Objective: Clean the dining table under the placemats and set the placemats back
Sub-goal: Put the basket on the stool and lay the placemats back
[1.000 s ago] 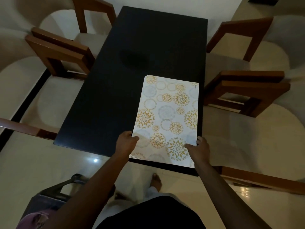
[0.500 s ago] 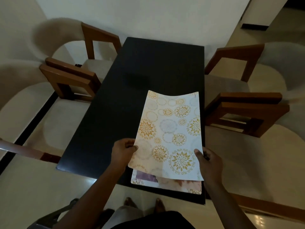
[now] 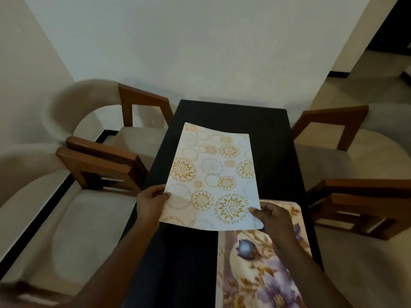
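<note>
mat (image 3: 213, 178): white, gold and grey medallions, bowing slightly | long axis running bottom-to-top of frame, far edge pointing at the wall | we are holding it mid-frame over the table (image 3: 273, 152) | left hand (image 3: 151, 204) pinching its near-left edge, right hand (image 3: 274, 221) pinching its near-right corner | floral mat (image 3: 262, 274) lying lower right

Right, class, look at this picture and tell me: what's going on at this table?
A person holds a gold-medallion placemat by its near corners, the left hand gripping one corner and the right hand pinching the other, lifted over the black dining table. A second placemat with purple flowers lies flat on the table's near right part. Wooden chairs stand along both sides.
</note>
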The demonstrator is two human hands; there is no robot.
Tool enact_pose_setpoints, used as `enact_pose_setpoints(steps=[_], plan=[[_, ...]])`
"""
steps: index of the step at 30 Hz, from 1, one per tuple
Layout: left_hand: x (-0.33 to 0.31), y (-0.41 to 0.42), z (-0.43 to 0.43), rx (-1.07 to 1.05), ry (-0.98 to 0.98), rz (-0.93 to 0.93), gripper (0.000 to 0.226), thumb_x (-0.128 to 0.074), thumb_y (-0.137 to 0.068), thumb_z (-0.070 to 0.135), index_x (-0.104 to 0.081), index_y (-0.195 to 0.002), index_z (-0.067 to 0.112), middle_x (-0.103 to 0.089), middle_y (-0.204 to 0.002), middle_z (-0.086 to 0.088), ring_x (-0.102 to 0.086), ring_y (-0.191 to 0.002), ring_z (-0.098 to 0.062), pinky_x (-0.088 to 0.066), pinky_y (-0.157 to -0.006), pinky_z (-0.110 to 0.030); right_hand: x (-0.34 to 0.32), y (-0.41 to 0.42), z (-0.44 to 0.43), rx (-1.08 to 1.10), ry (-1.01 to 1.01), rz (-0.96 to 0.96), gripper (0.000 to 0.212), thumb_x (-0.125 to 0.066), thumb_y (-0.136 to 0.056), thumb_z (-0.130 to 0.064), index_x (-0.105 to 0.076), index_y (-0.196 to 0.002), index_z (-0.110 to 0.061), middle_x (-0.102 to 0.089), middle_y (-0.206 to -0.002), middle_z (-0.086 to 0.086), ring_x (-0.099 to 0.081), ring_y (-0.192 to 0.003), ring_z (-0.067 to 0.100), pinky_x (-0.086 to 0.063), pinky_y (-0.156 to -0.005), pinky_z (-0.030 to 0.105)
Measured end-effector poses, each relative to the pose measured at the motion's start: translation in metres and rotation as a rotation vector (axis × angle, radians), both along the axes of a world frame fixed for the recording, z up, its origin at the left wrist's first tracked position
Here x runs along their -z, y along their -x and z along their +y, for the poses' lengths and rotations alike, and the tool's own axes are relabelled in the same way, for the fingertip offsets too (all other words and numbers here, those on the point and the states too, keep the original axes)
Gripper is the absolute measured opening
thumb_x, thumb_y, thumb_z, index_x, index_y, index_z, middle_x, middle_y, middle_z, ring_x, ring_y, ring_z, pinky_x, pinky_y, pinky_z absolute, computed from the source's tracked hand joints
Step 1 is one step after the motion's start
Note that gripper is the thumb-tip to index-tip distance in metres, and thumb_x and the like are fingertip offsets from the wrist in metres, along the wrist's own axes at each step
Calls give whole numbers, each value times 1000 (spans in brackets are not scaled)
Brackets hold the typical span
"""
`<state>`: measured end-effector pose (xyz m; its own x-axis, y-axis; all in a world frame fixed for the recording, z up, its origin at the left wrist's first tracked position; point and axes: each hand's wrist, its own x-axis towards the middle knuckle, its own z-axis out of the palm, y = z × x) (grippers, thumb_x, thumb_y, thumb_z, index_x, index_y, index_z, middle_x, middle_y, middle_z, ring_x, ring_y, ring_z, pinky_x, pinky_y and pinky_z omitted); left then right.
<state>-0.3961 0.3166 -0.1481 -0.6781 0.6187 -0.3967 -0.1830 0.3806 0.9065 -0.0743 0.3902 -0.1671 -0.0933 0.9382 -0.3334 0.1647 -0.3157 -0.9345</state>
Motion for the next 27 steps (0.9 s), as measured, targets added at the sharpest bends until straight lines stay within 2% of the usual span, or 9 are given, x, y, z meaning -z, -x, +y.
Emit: enact_pose_setpoints(steps=[6, 10, 13, 16, 19, 21, 24, 27], plan=[[25, 99, 108, 33, -19, -101, 23, -72, -93, -5, -76, -109, 11, -78, -103, -16, -78, -88, -34, -65, -79, -46, 30, 96, 99, 35, -35, -132, 3, -82, -89, -17, -80, -90, -19, -80, -87, -5, -77, -89, 24, -61, -88, 53], [49, 149, 169, 105, 59, -149, 29, -68, -95, -7, -72, -121, 7, -76, -105, -16, -75, -86, -29, -62, -63, -38, 57, 147, 153, 81, 13, -157, 4, -83, -88, -17, -81, -90, -15, -81, -88, -1, -78, -89, 24, -62, -89, 49], [74, 173, 203, 161, 114, -141, 36, -65, -97, -6, -69, -132, 5, -73, -121, -22, -74, -99, -36, -62, -72, -43, 80, 168, 182, 74, 11, -214, 2, -82, -90, -20, -81, -90, -18, -81, -88, -3, -77, -86, 20, -62, -89, 49], [98, 185, 223, 185, 154, -86, 40, -66, -97, -4, -67, -136, 6, -73, -126, -21, -74, -103, -38, -62, -82, -46, 102, 179, 204, 103, 8, -316, 15, -80, -91, -28, -81, -103, -19, -80, -97, -5, -76, -90, 18, -62, -90, 47], [115, 190, 235, 202, 181, -28, 34, -68, -98, 0, -69, -131, 7, -75, -118, -18, -75, -97, -35, -63, -83, -48, 116, 181, 218, 135, 7, -425, 28, -76, -95, -28, -77, -119, -14, -77, -112, 1, -73, -102, 23, -60, -94, 42], [123, 194, 242, 186, 194, -5, 31, -72, -96, 3, -70, -126, 7, -77, -111, -18, -77, -92, -34, -64, -84, -52, 124, 182, 225, 134, 12, -449, 28, -76, -95, -27, -76, -120, -15, -76, -111, 3, -72, -100, 24, -60, -92, 42], [130, 201, 249, 172, 209, 23, 23, -78, -93, 7, -73, -115, 11, -78, -102, -16, -78, -85, -34, -65, -81, -57, 132, 186, 230, 167, 33, -456, 20, -81, -91, -27, -69, -105, -21, -72, -96, -3, -71, -92, 23, -62, -85, 45], [133, 205, 253, 161, 213, 67, 15, -80, -91, 8, -75, -103, 16, -79, -99, -15, -79, -82, -34, -65, -80, -57, 138, 190, 233, 205, 38, -491, 23, -85, -86, -31, -64, -92, -27, -69, -90, -7, -71, -88, 22, -62, -82, 46]])
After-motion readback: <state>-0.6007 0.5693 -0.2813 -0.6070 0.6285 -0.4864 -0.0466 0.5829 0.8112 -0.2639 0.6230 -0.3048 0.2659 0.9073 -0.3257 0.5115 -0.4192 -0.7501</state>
